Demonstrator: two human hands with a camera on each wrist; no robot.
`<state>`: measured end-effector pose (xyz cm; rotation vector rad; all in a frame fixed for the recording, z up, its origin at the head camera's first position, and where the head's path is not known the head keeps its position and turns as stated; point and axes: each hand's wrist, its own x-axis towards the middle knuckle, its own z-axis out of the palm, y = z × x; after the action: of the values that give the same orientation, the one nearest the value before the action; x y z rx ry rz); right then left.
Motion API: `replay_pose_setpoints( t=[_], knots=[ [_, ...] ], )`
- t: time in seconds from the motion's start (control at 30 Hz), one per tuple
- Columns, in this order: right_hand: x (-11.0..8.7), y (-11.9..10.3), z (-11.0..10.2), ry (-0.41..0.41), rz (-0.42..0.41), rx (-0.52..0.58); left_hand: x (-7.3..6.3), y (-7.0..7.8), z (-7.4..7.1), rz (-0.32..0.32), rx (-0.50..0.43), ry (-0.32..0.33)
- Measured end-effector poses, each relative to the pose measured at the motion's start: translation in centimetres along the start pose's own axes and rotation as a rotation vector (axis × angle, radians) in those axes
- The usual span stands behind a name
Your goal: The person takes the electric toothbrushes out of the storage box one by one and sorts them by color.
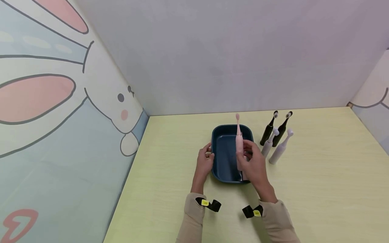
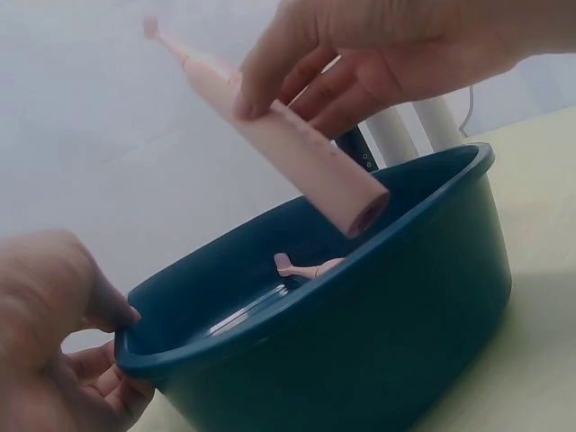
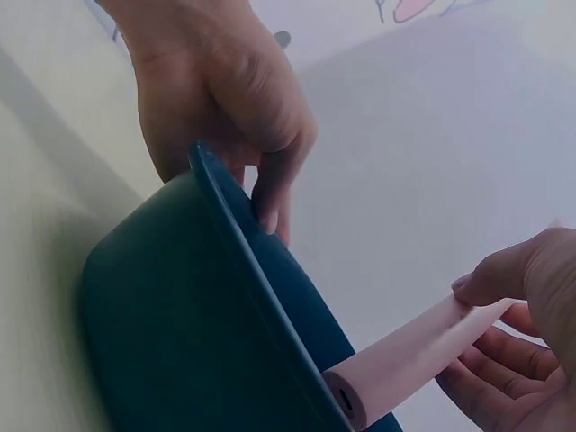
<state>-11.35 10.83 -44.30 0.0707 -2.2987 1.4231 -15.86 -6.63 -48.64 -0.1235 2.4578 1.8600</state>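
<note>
My right hand (image 1: pixel 256 163) pinches a pink electric toothbrush (image 1: pixel 239 143) between thumb and fingers, above a dark blue plastic basin (image 1: pixel 224 158). The brush head points away from me, and the handle's butt end hangs over the basin near its rim. With thumb inside and fingers outside, my left hand (image 1: pixel 204 162) grips the basin's left rim. Inside the basin lies a second pink toothbrush (image 2: pixel 306 269), partly hidden by the near wall in the left wrist view.
Right of the basin stand two black electric toothbrushes (image 1: pixel 267 132) and two pale lavender ones (image 1: pixel 279 151), all upright. The pale yellow table (image 1: pixel 170 162) meets a plain wall (image 1: pixel 228 60) behind and a rabbit-patterned wall (image 1: pixel 91 141) on the left.
</note>
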Motion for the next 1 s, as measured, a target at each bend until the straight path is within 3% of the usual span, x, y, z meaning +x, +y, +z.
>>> replay_pose_setpoints(
  t=[0.27, 0.47, 0.6, 1.0],
  knots=[
    [-0.5, -0.8, -1.3, 0.068, -0.008, 0.032, -0.1, 0.0, 0.1, -0.016, 0.011, -0.002],
    [-1.0, -1.4, -2.4, 0.165, -0.106, 0.036, 0.0, -0.1, 0.1, -0.005, 0.001, -0.003],
    [-1.3, -0.4, -3.1, 0.231, -0.144, 0.048, 0.0, -0.1, 0.1, -0.002, -0.002, -0.004],
    [-2.3, 0.4, -5.0, 0.344, -0.098, 0.113, -0.1, -0.1, 0.0, -0.003, 0.004, 0.006]
  ],
)
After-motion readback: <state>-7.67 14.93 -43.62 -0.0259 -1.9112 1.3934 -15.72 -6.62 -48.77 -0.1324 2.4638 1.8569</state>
